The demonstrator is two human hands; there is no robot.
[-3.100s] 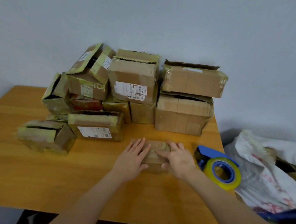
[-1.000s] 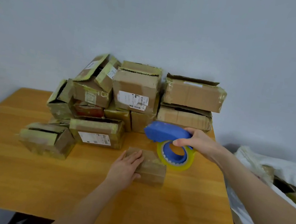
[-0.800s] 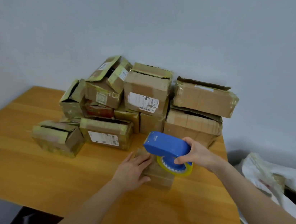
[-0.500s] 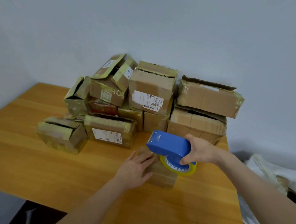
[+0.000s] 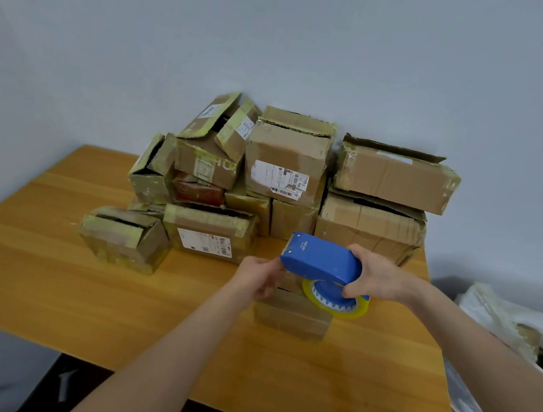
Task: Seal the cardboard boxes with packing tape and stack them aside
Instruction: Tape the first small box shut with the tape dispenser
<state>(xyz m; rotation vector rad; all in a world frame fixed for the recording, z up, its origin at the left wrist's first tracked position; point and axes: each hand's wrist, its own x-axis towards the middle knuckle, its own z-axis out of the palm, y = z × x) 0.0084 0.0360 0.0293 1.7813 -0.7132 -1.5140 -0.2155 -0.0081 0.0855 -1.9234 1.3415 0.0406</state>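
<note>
Gripping the blue tape dispenser [image 5: 321, 264] by its rear end, the right hand [image 5: 378, 278] held it level just above the small box [image 5: 292, 314], with the yellow tape roll [image 5: 336, 307] hanging under it and overlapping the box's far right corner. The left hand [image 5: 255, 278] was at the dispenser's toothed front end with its fingers curled; whether they pinched tape could not be told.

Along the far edge of the table [image 5: 46, 280] stood a pile of boxes [image 5: 286, 159], several with flaps lifted or gaping. The tilted box [image 5: 217, 136] at the upper left of the pile had both flaps apart, the top right box [image 5: 394, 177] showed one raised flap, and the front left box [image 5: 124, 238] had a dark slit along its top. Only shadow showed inside each.

The small box sat right of the table's middle, between the pile and the near edge, apart from the labelled box [image 5: 211, 236] at the pile's front. Bare wood ran along the near edge and across the left side. A white bag [image 5: 506, 323] lay beyond the right edge.

The small box was plain brown cardboard, low and closed on top where visible, its far side hidden by hand and dispenser.
</note>
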